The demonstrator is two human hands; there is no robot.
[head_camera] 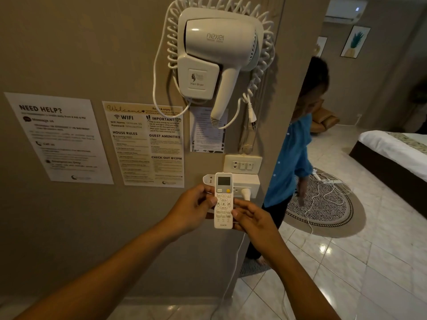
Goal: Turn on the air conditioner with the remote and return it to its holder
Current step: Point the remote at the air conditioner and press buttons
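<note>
The white remote [223, 200] is held upright between both hands, just in front of its wall holder [209, 180]. The left grip [196, 204] is closed on its left edge, the right grip [250, 217] on its lower right edge.

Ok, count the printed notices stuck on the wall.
3. The "Need help?" sheet is at far left, the welcome sheet with WiFi and house rules sits beside it, and a smaller notice is partly hidden behind the hair dryer handle.
</note>
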